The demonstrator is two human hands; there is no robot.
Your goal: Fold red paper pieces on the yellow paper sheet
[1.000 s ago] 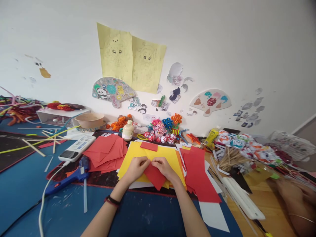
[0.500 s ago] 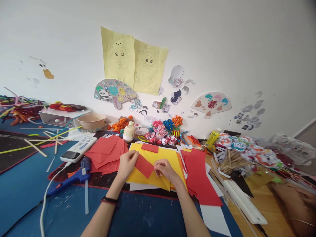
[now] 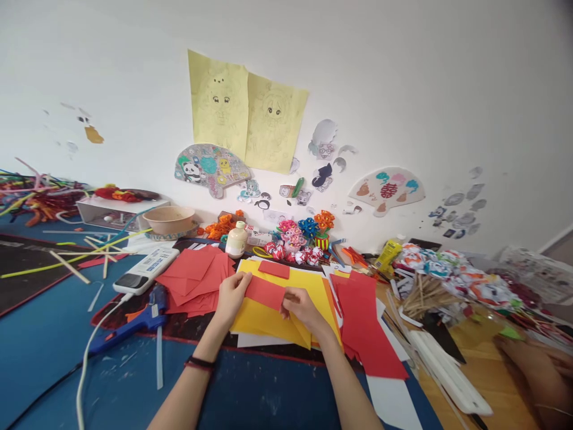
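Note:
A folded red paper strip (image 3: pixel 265 292) lies across the stack of yellow sheets (image 3: pixel 268 316) in front of me. My left hand (image 3: pixel 231 297) pinches its left end, and my right hand (image 3: pixel 302 307) pinches its right end with fingers closed. A smaller red piece (image 3: pixel 274 269) rests on the yellow paper just beyond. A black band circles my left wrist.
Loose red sheets (image 3: pixel 194 278) lie left of the hands, long red strips (image 3: pixel 364 325) to the right. A blue glue gun (image 3: pixel 129 325) and white power strip (image 3: pixel 145 270) sit at left. A bottle (image 3: pixel 236 239), paper flowers (image 3: pixel 304 230) and a bowl (image 3: pixel 170 220) line the wall. Another person's arm (image 3: pixel 537 370) is at lower right.
The red paper sat low between my hands as a pointed shape; now it is turned and held flat as a strip, higher on the yellow sheets. My left hand shifted left.

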